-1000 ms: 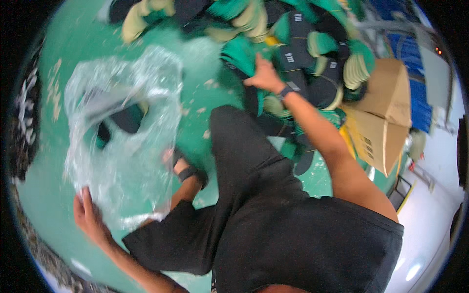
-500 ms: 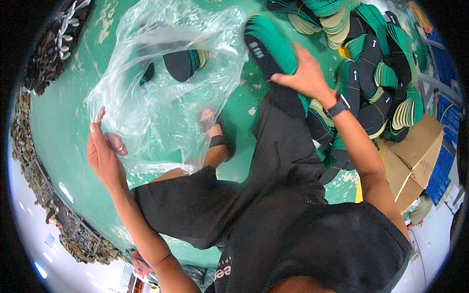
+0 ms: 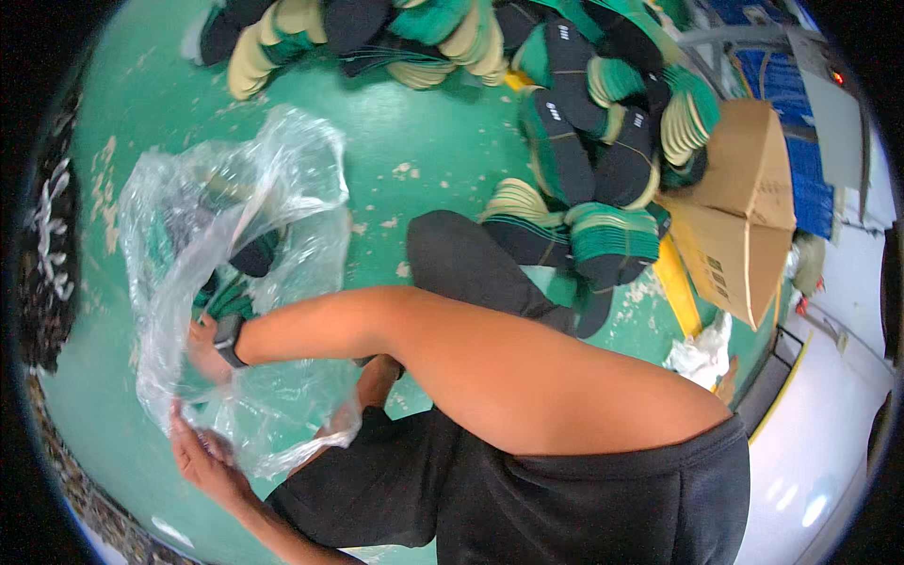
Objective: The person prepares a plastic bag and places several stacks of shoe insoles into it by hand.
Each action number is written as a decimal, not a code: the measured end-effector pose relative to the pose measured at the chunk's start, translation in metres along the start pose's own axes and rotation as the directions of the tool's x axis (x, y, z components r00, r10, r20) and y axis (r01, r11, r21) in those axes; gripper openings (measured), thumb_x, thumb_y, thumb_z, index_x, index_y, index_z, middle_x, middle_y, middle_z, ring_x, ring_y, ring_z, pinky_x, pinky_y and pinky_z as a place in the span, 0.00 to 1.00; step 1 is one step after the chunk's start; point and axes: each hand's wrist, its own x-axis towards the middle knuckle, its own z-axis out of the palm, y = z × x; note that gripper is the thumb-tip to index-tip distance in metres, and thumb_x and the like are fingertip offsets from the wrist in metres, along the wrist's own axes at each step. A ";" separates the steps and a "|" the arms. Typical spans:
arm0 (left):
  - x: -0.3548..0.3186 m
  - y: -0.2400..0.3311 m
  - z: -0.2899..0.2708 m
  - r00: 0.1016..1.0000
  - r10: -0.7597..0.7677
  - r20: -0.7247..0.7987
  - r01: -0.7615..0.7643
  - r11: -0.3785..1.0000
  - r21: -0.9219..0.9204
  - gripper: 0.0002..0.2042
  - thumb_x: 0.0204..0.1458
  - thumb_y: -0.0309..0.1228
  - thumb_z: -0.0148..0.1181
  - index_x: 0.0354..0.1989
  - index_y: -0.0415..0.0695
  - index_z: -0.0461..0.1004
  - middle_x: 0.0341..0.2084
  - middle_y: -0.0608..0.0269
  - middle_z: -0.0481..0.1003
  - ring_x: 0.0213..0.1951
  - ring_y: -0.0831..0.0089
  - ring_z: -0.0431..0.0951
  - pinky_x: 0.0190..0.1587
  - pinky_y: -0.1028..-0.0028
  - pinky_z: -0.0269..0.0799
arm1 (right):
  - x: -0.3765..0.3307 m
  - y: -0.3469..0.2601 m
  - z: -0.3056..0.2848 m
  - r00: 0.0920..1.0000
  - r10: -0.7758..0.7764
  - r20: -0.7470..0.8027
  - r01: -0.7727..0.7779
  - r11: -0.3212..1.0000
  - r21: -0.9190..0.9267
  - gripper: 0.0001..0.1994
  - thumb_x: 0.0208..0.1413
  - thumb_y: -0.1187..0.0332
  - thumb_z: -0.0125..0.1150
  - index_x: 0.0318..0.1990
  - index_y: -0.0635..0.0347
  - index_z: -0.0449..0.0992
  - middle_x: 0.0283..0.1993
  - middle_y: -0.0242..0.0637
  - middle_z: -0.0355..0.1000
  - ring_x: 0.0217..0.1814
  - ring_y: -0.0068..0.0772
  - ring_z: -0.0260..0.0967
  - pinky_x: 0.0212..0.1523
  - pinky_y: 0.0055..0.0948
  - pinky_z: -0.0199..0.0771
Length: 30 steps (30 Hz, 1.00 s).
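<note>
A large clear plastic bag [image 3: 311, 141] lies spread on the floor at the left, its mouth toward me. My right hand [image 3: 209, 350], a watch on its wrist, reaches across into the bag. Its fingers are closed on a stack of green and black insoles [image 3: 226, 299], partly hidden behind the film. Further in, more dark insoles [image 3: 254, 254] show blurred through the plastic. My left hand [image 3: 212, 461] is at the bag's near left rim, fingers stretched out against the film.
Heaps of black, green and cream insoles [image 3: 565, 155] lie at the right and along the far side [image 3: 414, 47]. An open cardboard box [image 3: 744, 198] stands at the right, with a crumpled white bag [image 3: 702, 350] near it. Dark piled goods [image 3: 47, 254] line the left edge.
My right hand has carried the insole stack from the right, beside the heap, leftward into the bag. The view has swung right, and my left hand stays at the bag's rim.
</note>
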 end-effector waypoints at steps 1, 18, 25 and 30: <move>0.004 -0.008 -0.020 0.999 0.027 -0.029 -0.028 0.999 -0.046 0.18 0.60 0.38 0.46 0.55 0.41 0.66 0.10 0.79 0.53 0.13 0.91 0.49 0.13 0.85 0.41 | -0.032 -0.007 0.004 0.993 -0.108 -0.056 0.120 0.951 0.286 0.31 0.28 0.49 0.67 0.42 0.57 0.75 0.56 0.49 0.60 0.56 0.52 0.57 0.50 0.52 0.59; 0.040 -0.031 -0.038 0.993 -0.065 0.095 0.020 0.912 0.410 0.16 0.54 0.37 0.55 0.47 0.40 0.72 0.14 0.78 0.52 0.18 0.88 0.49 0.21 0.81 0.42 | -0.581 0.408 -0.141 0.283 0.942 -0.181 -0.868 0.332 0.370 0.33 0.51 0.40 0.44 0.35 0.68 0.75 0.38 0.59 0.72 0.44 0.57 0.68 0.46 0.43 0.65; 0.039 -0.039 -0.066 0.974 0.222 0.041 -0.195 0.739 0.645 0.30 0.48 0.30 0.62 0.59 0.41 0.59 0.56 0.53 0.61 0.57 0.62 0.61 0.55 0.66 0.59 | -0.479 0.368 -0.149 0.449 0.866 0.221 -0.795 0.274 0.541 0.53 0.31 0.38 0.67 0.58 0.73 0.57 0.56 0.53 0.61 0.58 0.48 0.60 0.59 0.39 0.57; 0.038 0.015 0.024 0.730 0.475 0.492 -0.585 0.061 0.809 0.45 0.35 0.33 0.70 0.64 0.48 0.50 0.57 0.44 0.58 0.58 0.52 0.59 0.55 0.59 0.59 | -0.463 0.382 -0.137 0.484 0.749 0.452 -0.873 0.447 0.194 0.58 0.32 0.35 0.64 0.63 0.73 0.48 0.64 0.61 0.48 0.67 0.55 0.45 0.65 0.42 0.44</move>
